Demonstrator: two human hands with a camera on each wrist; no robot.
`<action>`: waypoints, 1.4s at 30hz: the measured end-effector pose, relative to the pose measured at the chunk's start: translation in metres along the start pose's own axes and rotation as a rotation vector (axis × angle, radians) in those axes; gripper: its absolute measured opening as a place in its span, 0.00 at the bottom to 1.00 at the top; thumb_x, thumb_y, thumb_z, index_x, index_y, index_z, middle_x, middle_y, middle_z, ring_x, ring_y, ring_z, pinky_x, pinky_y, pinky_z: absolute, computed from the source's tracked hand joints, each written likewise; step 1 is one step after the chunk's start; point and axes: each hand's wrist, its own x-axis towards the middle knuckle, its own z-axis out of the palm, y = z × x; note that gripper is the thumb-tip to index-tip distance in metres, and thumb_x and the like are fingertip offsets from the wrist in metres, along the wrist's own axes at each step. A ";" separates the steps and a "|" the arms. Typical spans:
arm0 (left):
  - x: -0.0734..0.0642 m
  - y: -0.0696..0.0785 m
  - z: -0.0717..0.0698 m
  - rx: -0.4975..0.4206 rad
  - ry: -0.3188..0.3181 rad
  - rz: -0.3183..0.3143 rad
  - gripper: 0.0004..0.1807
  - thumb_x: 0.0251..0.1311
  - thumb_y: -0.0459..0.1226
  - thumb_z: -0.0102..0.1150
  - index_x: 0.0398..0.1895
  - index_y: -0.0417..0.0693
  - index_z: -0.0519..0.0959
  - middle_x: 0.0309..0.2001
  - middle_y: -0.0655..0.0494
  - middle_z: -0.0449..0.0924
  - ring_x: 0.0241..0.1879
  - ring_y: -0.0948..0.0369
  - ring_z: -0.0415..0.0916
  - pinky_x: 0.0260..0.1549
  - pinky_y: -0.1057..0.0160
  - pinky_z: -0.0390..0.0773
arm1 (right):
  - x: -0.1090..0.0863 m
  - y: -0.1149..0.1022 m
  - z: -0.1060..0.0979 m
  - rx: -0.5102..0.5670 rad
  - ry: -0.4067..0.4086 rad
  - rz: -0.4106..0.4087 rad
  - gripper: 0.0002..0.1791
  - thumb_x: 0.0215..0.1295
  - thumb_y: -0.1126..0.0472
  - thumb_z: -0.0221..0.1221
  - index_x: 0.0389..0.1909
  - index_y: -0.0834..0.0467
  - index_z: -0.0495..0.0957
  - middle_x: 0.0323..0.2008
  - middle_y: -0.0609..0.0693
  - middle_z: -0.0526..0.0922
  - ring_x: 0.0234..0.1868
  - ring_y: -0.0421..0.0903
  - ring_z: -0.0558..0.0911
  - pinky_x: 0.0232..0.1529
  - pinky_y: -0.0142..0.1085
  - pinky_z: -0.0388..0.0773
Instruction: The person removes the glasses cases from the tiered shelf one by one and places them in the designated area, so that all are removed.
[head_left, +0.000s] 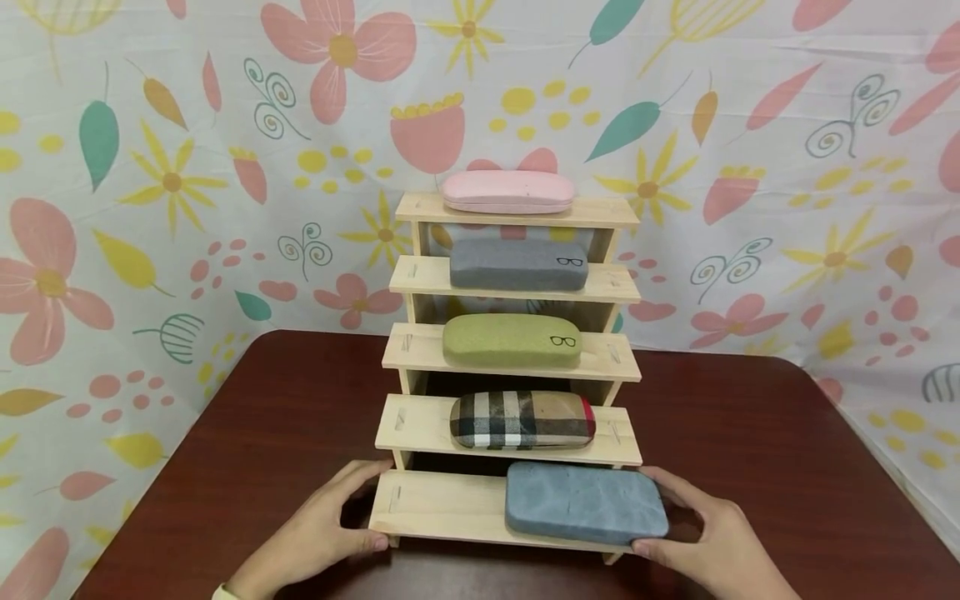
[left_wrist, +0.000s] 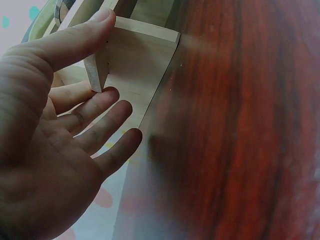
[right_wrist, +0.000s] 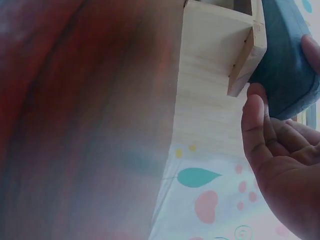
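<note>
In my head feed, the blue case hides the right end of the rack's lowest shelf; I see the right hand pinching that case at its right end, thumb near. The left hand grips the wooden rack, thumb near. My left wrist feed shows its forefinger partly hidden behind wood, other fingers spread. My right wrist feed crops thumb and case.

glasses cases: 5 | wooden rack: 1 | shelves: 5 | table: 1 | patterned cloth: 1
</note>
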 end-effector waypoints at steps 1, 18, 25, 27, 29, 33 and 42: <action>0.000 0.000 0.000 -0.004 -0.002 -0.001 0.44 0.50 0.53 0.76 0.72 0.70 0.67 0.62 0.71 0.69 0.64 0.56 0.68 0.56 0.48 0.71 | 0.000 0.001 0.000 0.018 0.006 -0.002 0.46 0.50 0.47 0.77 0.71 0.52 0.70 0.54 0.51 0.82 0.49 0.39 0.80 0.42 0.34 0.78; 0.004 -0.001 -0.002 -0.022 -0.011 0.009 0.44 0.50 0.52 0.76 0.72 0.67 0.67 0.63 0.69 0.70 0.64 0.55 0.68 0.57 0.47 0.71 | -0.015 0.020 -0.017 0.229 0.060 0.077 0.42 0.60 0.58 0.72 0.74 0.55 0.66 0.53 0.55 0.80 0.46 0.39 0.81 0.38 0.36 0.81; 0.003 -0.001 -0.002 -0.006 0.003 0.003 0.44 0.49 0.52 0.77 0.71 0.69 0.68 0.62 0.72 0.70 0.63 0.58 0.68 0.57 0.49 0.71 | -0.023 0.032 -0.028 0.215 0.058 0.152 0.42 0.62 0.56 0.71 0.75 0.56 0.64 0.53 0.57 0.80 0.43 0.39 0.83 0.36 0.37 0.82; 0.003 -0.001 -0.002 -0.007 0.005 -0.001 0.44 0.49 0.52 0.77 0.71 0.69 0.68 0.62 0.72 0.70 0.64 0.58 0.68 0.57 0.49 0.71 | -0.025 0.035 -0.031 0.210 0.054 0.170 0.42 0.63 0.55 0.70 0.75 0.55 0.63 0.54 0.54 0.80 0.43 0.39 0.83 0.36 0.38 0.82; 0.003 -0.001 -0.002 -0.014 0.004 -0.002 0.44 0.48 0.51 0.77 0.71 0.69 0.68 0.63 0.71 0.70 0.64 0.57 0.67 0.58 0.50 0.70 | -0.027 0.039 -0.034 0.208 0.056 0.178 0.41 0.64 0.54 0.70 0.75 0.55 0.63 0.53 0.50 0.80 0.44 0.38 0.83 0.36 0.38 0.82; 0.002 -0.002 -0.001 -0.012 0.005 -0.005 0.44 0.49 0.52 0.77 0.71 0.70 0.68 0.63 0.71 0.70 0.64 0.57 0.67 0.58 0.48 0.70 | -0.032 0.049 -0.038 0.179 0.077 0.175 0.41 0.65 0.55 0.68 0.76 0.55 0.62 0.52 0.43 0.81 0.44 0.37 0.83 0.36 0.37 0.82; 0.001 -0.002 0.000 0.009 0.019 0.019 0.44 0.48 0.51 0.78 0.71 0.68 0.69 0.62 0.72 0.70 0.63 0.59 0.68 0.57 0.49 0.71 | -0.042 0.076 -0.055 0.169 -0.005 0.371 0.48 0.68 0.47 0.65 0.80 0.55 0.51 0.65 0.64 0.71 0.43 0.24 0.75 0.39 0.40 0.81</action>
